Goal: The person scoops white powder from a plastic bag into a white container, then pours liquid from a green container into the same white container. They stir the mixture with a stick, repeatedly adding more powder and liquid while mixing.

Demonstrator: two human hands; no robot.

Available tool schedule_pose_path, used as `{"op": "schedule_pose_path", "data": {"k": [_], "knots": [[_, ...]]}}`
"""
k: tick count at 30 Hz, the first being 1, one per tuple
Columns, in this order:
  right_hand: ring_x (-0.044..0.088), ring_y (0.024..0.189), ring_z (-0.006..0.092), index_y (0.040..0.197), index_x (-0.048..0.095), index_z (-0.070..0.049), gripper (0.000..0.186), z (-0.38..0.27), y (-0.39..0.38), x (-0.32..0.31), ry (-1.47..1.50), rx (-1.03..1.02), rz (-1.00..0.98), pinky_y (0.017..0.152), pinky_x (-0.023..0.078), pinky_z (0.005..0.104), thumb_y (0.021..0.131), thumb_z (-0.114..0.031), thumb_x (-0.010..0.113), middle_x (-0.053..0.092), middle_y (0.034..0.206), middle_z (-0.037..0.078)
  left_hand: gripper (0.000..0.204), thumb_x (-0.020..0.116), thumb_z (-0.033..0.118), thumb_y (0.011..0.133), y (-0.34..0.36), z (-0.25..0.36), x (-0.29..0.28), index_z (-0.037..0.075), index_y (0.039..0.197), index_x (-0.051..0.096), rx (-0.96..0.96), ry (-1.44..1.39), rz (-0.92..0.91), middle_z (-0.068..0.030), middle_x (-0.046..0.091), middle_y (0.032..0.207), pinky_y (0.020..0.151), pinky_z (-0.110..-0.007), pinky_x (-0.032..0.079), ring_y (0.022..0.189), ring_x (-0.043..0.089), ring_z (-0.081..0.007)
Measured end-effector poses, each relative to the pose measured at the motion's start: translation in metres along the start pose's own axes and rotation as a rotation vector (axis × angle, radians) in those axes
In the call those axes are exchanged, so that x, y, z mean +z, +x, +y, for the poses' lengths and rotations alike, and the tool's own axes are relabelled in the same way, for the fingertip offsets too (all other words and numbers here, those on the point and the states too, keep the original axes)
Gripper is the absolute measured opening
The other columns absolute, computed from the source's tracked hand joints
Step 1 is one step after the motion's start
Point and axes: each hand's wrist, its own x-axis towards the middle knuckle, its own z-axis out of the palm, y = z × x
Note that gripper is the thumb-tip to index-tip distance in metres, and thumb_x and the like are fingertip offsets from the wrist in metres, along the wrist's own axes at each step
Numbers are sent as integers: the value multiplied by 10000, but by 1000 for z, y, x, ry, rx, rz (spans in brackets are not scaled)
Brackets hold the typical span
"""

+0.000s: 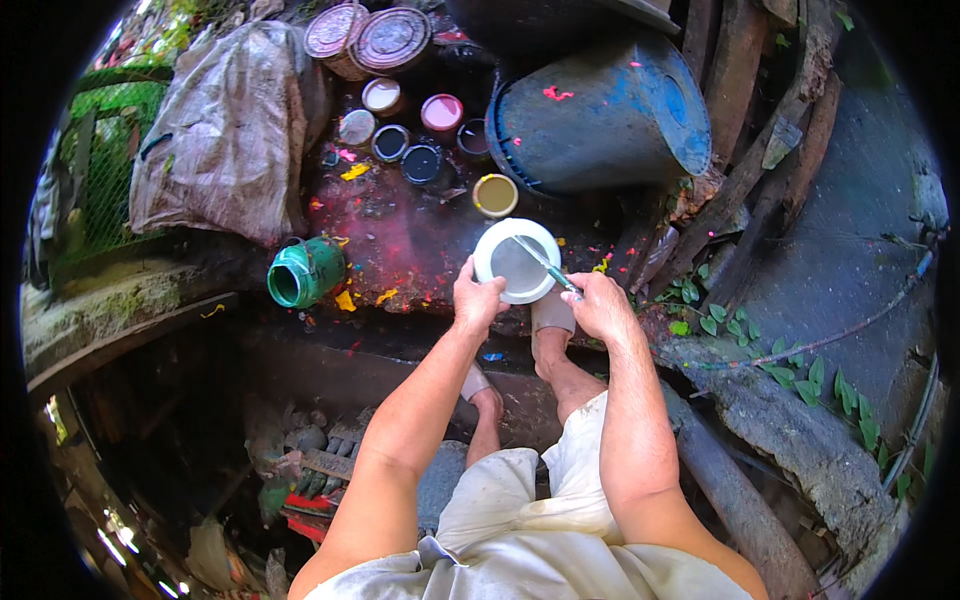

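My left hand (pixel 479 297) grips the near left edge of a round white dish-like piece (pixel 487 252), thumb pressed on its rim. Its middle is grey; whether that is a hollow or a flat face I cannot make out. Closed around a slim green-handled tool (pixel 545 262) is my right hand (pixel 602 305), at the dish's right side. The tool's pale, narrow end slants across the grey middle. Just beyond the dish stands an open tub of olive-brown paint (pixel 495 196). A green jar (pixel 305 272) lies on its side to the left, mouth toward me.
Several open paint pots (pixel 422 164) in dark, white and pink stand farther back, near lidded cans (pixel 390 40). A large blue drum (pixel 600 115) lies at the back right beside wooden logs (pixel 735 80). Grey sacking (pixel 225 130) hangs left. Paint spots cover the ledge (pixel 390 235).
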Motion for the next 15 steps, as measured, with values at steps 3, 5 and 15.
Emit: {"op": "schedule_pose_path", "data": {"k": [3,5,15], "knots": [[748,1134,444,1246,803,-111,260,15,5,-8,6,55,-8,1023,578,549,1018,-213,731,796,1134,225,870,671,-33,906,4,-4,37,85,1706,350,6,-50,-72,-166,707,1300,719,-384,702,1006,786,-271],[750,1129,442,1243,805,-112,257,25,8,-15,-3,109,-4,1016,575,549,1022,-221,731,794,1135,232,891,671,-34,909,12,-7,59,81,1719,319,11,-62,-102,-174,707,1299,717,-384,701,1000,787,-268],[750,1120,442,1251,795,-95,269,55,12,-36,-15,222,20,1015,570,539,1022,-223,734,787,1120,252,950,718,11,986,51,-17,112,117,1766,186,-8,23,-106,-172,691,1331,696,-345,653,989,757,-241]]}}
